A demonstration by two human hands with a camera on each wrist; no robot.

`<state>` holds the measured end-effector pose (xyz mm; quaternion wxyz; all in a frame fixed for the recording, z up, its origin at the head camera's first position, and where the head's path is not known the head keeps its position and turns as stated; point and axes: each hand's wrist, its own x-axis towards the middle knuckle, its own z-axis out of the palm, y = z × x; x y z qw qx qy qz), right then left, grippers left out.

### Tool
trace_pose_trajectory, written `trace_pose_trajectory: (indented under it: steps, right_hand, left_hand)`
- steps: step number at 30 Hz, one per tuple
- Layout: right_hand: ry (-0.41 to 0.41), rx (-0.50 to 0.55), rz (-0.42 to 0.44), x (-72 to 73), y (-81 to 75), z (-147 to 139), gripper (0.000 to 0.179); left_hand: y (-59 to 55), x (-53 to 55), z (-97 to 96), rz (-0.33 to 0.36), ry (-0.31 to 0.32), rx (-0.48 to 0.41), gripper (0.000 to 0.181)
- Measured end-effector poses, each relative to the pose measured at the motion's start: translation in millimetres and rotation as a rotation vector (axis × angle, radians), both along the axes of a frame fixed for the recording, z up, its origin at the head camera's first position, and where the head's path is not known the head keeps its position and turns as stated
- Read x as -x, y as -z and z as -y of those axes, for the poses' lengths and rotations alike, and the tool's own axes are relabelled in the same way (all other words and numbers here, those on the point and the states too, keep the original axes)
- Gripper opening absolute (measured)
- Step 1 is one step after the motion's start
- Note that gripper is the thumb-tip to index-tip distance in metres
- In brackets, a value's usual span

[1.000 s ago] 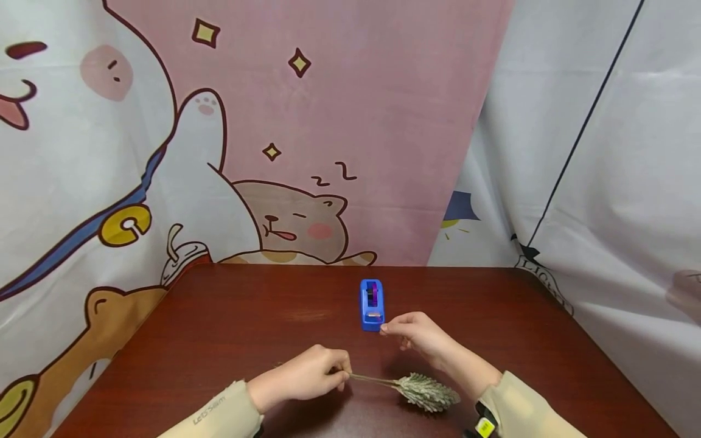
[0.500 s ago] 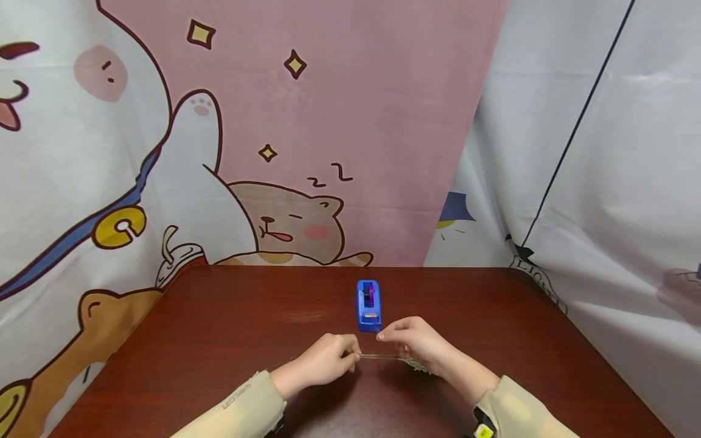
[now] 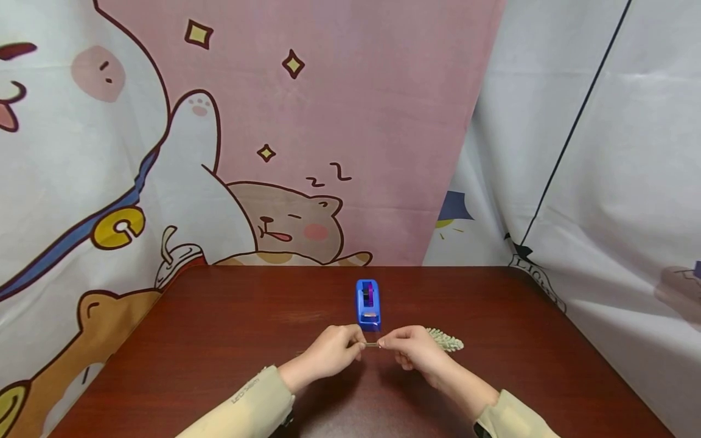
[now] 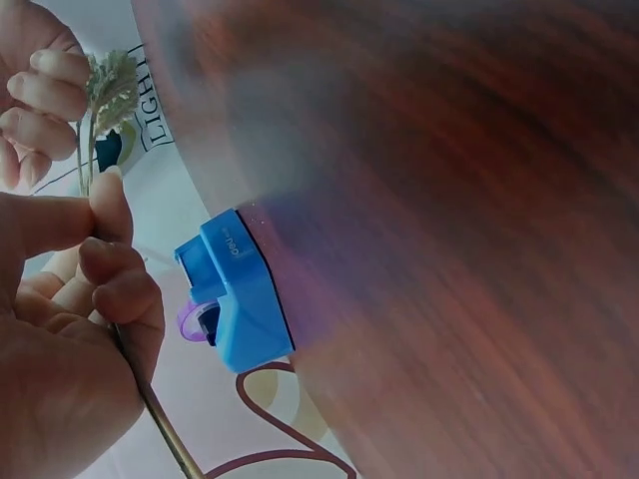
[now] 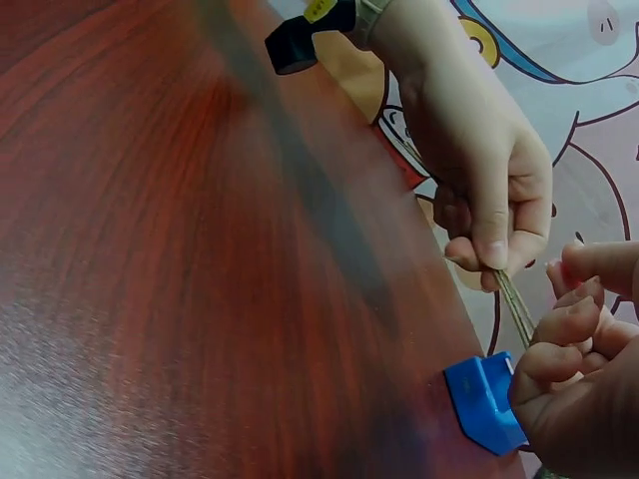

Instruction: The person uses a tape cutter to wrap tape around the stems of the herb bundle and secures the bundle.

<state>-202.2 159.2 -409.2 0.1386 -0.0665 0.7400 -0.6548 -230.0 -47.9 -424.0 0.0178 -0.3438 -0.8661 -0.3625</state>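
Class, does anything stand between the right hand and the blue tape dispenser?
Nothing visible does. In the head view, the tape dispenser stands just beyond the right hand; the stems that the left hand pinches lie on its near side.

The head view is evenly bright, with soft shadows beneath the left hand [image 3: 331,353] and right hand [image 3: 415,351] on the wooden tabletop [image 3: 208,340]. Both wrist views look hazier, dark blurred patches smearing the tabletop; the right one catches pale glare at lower left.
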Motion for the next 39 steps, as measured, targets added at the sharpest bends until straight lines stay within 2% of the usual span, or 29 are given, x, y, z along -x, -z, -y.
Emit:
trace_pose_trajectory:
  steps: [5, 13, 17, 26, 33, 39]
  right_hand:
    - [0.046, -0.011, -0.017, -3.1, 7.5, 1.5, 0.020]
    - [0.122, -0.018, -0.017, -12.1, 18.9, 5.3, 0.030]
    - [0.151, -0.006, -0.017, -14.9, 24.0, 6.4, 0.033]
    - [0.166, 0.044, 0.002, -19.0, 32.8, 9.4, 0.033]
    - [0.200, 0.069, 0.012, -20.3, 39.6, 11.8, 0.033]
    - [0.206, 0.104, 0.021, -17.8, 41.6, 14.6, 0.027]
  left_hand:
    - [2.2, 0.3, -1.8, 0.004, -0.017, -0.017, 0.011]
    - [-0.1, -5.9, -4.4, 0.052, -0.020, -0.041, 0.010]
    - [2.5, -6.2, -4.3, 0.064, -0.017, -0.042, 0.009]
    - [6.5, -7.2, -2.2, 0.069, -0.010, -0.058, 0.009]
    - [3.3, -5.6, -0.7, 0.092, 0.007, -0.059, 0.009]
    - [0.2, -3.6, 1.6, 0.106, 0.025, -0.072, 0.009]
